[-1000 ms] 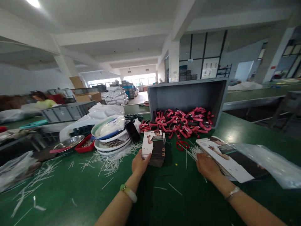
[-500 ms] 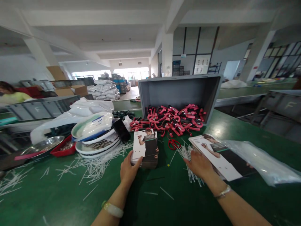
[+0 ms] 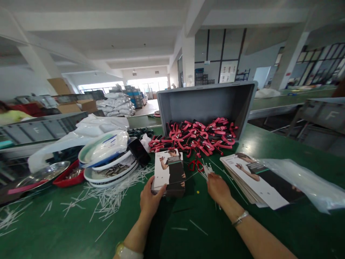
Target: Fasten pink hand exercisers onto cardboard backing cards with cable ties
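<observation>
My left hand [image 3: 150, 199] is closed round the near left corner of a stack of printed cards [image 3: 168, 171], thumb on the front edge and fingers along the side. The cards are white and dark grey with a photo of a person. My right hand [image 3: 219, 189] grips a bundle of thin white cable ties [image 3: 208, 169], their ends poking out beyond the fingers. Just past that bundle lie red-handled scissors [image 3: 196, 165], partly covered. To the right a second, fanned stack of cards [image 3: 254, 180] rests under a clear plastic bag [image 3: 304, 180].
A grey crate [image 3: 206, 104] on its side spills pink-and-black pliers [image 3: 199, 138]. On the left are stacked round trays [image 3: 107, 176], a dark phone [image 3: 139, 151], a red dish [image 3: 67, 176] and scattered cable ties [image 3: 113, 198]. Another person [image 3: 13, 114] is at the far left.
My right hand has moved left, away from the second card stack, and has gathered up the cable ties that lay beneath it. My left hand stays on its stack; the view has shifted slightly.
</observation>
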The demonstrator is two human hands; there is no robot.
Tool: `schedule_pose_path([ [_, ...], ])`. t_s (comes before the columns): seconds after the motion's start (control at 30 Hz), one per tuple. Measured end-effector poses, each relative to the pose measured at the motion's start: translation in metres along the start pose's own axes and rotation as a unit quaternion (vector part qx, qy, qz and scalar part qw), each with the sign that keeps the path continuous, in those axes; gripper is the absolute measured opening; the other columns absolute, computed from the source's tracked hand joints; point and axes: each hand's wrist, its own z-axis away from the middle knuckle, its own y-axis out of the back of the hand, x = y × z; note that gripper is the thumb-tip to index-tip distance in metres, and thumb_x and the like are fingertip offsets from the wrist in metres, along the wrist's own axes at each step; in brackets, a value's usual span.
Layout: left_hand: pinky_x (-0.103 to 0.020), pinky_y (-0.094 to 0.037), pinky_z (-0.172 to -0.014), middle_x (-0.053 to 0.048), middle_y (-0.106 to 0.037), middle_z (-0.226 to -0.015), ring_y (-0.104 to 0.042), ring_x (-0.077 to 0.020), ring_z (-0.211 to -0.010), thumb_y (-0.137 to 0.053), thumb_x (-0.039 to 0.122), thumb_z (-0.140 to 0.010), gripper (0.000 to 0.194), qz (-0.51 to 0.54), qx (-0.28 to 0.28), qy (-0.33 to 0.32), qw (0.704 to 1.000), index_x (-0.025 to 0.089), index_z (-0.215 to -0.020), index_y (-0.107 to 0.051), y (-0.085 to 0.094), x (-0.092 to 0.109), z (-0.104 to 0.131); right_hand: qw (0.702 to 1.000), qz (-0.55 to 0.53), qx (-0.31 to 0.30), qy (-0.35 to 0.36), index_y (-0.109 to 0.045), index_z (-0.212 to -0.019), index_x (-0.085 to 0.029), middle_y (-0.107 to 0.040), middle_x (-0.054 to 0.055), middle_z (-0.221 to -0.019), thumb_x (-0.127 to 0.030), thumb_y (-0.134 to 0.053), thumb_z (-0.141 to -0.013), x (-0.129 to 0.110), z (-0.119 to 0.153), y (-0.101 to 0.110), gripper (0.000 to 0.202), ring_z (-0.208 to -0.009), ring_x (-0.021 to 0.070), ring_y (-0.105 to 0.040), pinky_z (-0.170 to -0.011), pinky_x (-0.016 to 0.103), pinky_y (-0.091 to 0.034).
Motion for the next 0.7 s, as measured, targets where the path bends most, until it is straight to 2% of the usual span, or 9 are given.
schedule_pose_path([
  [0.1, -0.038, -0.042, -0.097, -0.011, -0.058, -0.126, -0.054, -0.0279, -0.115, -0.065, 0.05, -0.069, 0.065, 0.047, -0.007, -0.016, 0.999, 0.018, -0.123, -0.05, -0.001, -0.01, -0.005, 1.0, 0.008, -0.02, -0.009, -0.067, -0.1, -0.009, -0.067, 0.019, -0.103, -0.02, -0.05, -0.084, -0.002, -0.017, 0.014, 0.027, -0.097, 0.0271, -0.064, -0.079, 0.033, -0.049],
  [0.17, -0.037, -0.044, -0.094, -0.011, -0.061, -0.122, -0.057, -0.0278, -0.111, -0.069, 0.051, -0.063, 0.068, 0.083, -0.017, -0.003, 0.996, 0.018, -0.12, -0.052, 0.0, -0.013, -0.008, 0.999, 0.016, -0.033, -0.016, -0.07, -0.096, -0.01, -0.069, 0.019, -0.099, -0.021, -0.051, -0.082, -0.002, -0.028, 0.021, 0.026, -0.096, 0.0308, -0.065, -0.076, 0.037, -0.05],
  [0.33, -0.033, -0.049, -0.08, -0.011, -0.065, -0.109, -0.064, -0.0239, -0.094, -0.058, 0.061, -0.071, 0.066, 0.214, -0.058, 0.13, 0.966, 0.016, -0.119, -0.051, 0.006, -0.007, -0.029, 0.997, 0.015, -0.066, -0.021, -0.073, -0.089, -0.012, -0.07, 0.019, -0.098, -0.02, -0.05, -0.078, 0.001, -0.05, 0.032, 0.026, -0.094, 0.0342, -0.065, -0.071, 0.039, -0.049],
  [0.4, -0.034, -0.047, -0.08, -0.013, -0.065, -0.109, -0.063, -0.0257, -0.095, -0.062, 0.06, -0.07, 0.07, 0.213, -0.061, 0.172, 0.96, 0.013, -0.121, -0.051, 0.008, -0.002, -0.044, 0.997, 0.005, -0.071, -0.02, -0.074, -0.084, -0.013, -0.071, 0.018, -0.096, -0.02, -0.051, -0.077, 0.004, -0.054, 0.036, 0.025, -0.092, 0.033, -0.065, -0.07, 0.037, -0.047],
  [0.47, -0.035, -0.047, -0.077, -0.014, -0.066, -0.106, -0.064, -0.0279, -0.093, -0.072, 0.054, -0.062, 0.072, 0.202, -0.069, 0.187, 0.959, 0.012, -0.118, -0.055, 0.007, 0.001, -0.058, 0.997, -0.017, -0.071, -0.014, -0.073, -0.079, -0.016, -0.071, 0.015, -0.091, -0.021, -0.05, -0.077, 0.009, -0.056, 0.041, 0.024, -0.089, 0.0292, -0.066, -0.069, 0.034, -0.045],
  [0.57, -0.033, -0.048, -0.066, -0.013, -0.069, -0.094, -0.066, -0.0265, -0.078, -0.081, 0.046, -0.053, 0.067, 0.223, -0.098, 0.178, 0.953, 0.012, -0.107, -0.062, 0.002, 0.002, -0.071, 0.996, -0.067, -0.066, 0.009, -0.072, -0.074, -0.019, -0.071, 0.009, -0.083, -0.024, -0.05, -0.078, 0.019, -0.058, 0.045, 0.023, -0.082, 0.0223, -0.065, -0.067, 0.029, -0.042],
  [0.7, -0.028, -0.048, -0.06, -0.01, -0.071, -0.091, -0.066, -0.0209, -0.071, -0.082, 0.04, -0.055, 0.058, 0.26, -0.103, 0.158, 0.947, 0.013, -0.103, -0.064, 0.003, 0.0, -0.072, 0.988, -0.14, -0.058, 0.013, -0.07, -0.071, -0.017, -0.069, 0.006, -0.073, -0.027, -0.052, -0.076, 0.034, -0.063, 0.044, 0.021, -0.073, 0.0183, -0.062, -0.062, 0.025, -0.04],
])
